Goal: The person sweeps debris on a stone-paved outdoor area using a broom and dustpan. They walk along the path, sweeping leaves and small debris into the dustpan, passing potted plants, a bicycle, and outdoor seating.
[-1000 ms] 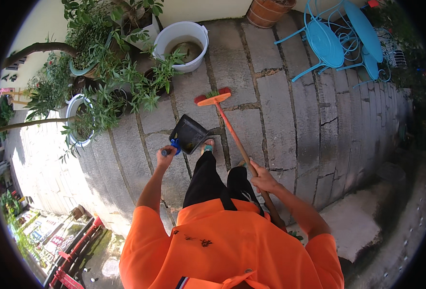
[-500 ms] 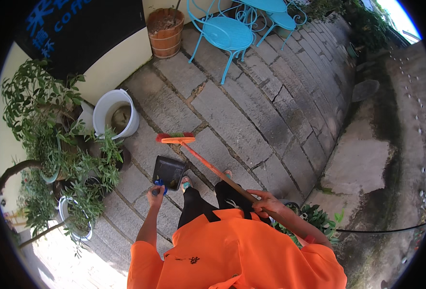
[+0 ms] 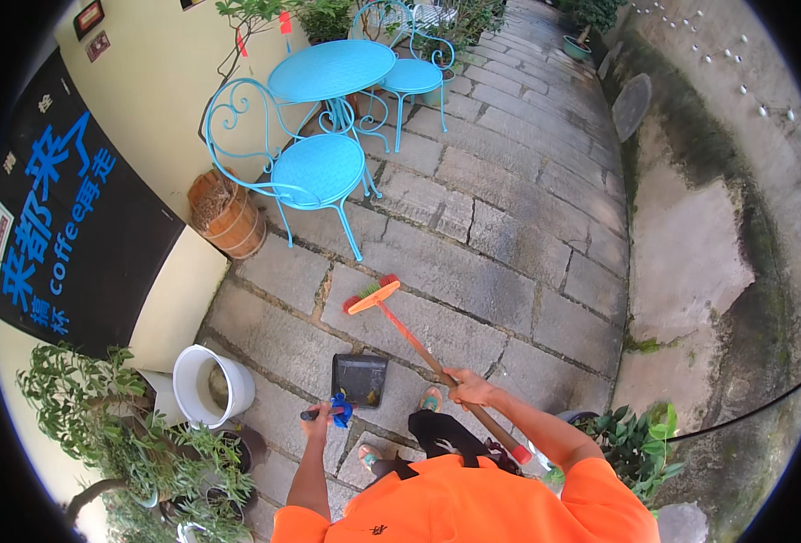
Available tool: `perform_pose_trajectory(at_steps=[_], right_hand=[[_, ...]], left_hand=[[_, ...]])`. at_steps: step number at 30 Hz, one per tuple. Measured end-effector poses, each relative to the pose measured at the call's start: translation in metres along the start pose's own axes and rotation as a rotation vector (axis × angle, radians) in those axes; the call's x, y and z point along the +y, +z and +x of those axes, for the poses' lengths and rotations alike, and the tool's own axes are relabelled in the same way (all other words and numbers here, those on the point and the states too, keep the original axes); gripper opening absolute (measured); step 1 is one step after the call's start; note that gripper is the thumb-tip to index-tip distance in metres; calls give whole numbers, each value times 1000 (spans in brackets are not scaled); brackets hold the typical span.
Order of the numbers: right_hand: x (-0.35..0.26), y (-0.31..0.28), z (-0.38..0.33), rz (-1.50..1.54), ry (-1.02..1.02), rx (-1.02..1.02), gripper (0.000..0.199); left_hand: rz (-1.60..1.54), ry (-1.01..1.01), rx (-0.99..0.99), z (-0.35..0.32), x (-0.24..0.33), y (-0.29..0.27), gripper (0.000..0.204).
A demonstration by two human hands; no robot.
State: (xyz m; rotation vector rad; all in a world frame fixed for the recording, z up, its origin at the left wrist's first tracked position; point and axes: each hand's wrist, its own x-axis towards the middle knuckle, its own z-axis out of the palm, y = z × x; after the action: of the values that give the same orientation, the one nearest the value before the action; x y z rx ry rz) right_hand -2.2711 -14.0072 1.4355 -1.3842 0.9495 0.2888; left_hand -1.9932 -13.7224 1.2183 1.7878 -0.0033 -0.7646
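A long-handled broom [image 3: 407, 338] slants out in front of me, its orange head and red-and-green bristles over the stone paving. My right hand [image 3: 470, 387] is closed round the brown lower part of its handle, whose red end points back past my right side. On my left, a black dustpan [image 3: 360, 380] hangs low near my feet, its pan turned away from me. My left hand [image 3: 317, 418] grips the dustpan by its dark upright handle, just beside a blue piece. Whether the bristles touch the paving I cannot tell.
A white bucket [image 3: 212, 387] and potted plants [image 3: 129, 434] stand at my left. Ahead are a blue metal chair [image 3: 317, 170], a round blue table [image 3: 333, 70] and a wooden planter [image 3: 228, 217] by the wall. A leafy plant [image 3: 631, 448] stands close on my right.
The view has lifted and shifted, showing more of the alley ahead. The broom head has swung and now tilts up to the right. My feet have stepped; both hands keep their holds.
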Motion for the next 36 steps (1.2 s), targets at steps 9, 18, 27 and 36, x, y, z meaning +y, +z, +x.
perform_pose_trajectory(at_steps=[9, 18, 27, 36], right_hand=[[1, -139, -60, 343, 285, -251, 63], [-9, -275, -77, 864, 173, -137, 65], [-18, -455, 0, 1069, 105, 438, 55], [-53, -608, 35, 1629, 84, 764, 17]], left_hand=[[-91, -127, 184, 33, 29, 128, 16], [-58, -76, 175, 70, 112, 231, 23], [-13, -35, 14, 155, 212, 429, 27], [144, 98, -404, 269, 340, 652, 24]])
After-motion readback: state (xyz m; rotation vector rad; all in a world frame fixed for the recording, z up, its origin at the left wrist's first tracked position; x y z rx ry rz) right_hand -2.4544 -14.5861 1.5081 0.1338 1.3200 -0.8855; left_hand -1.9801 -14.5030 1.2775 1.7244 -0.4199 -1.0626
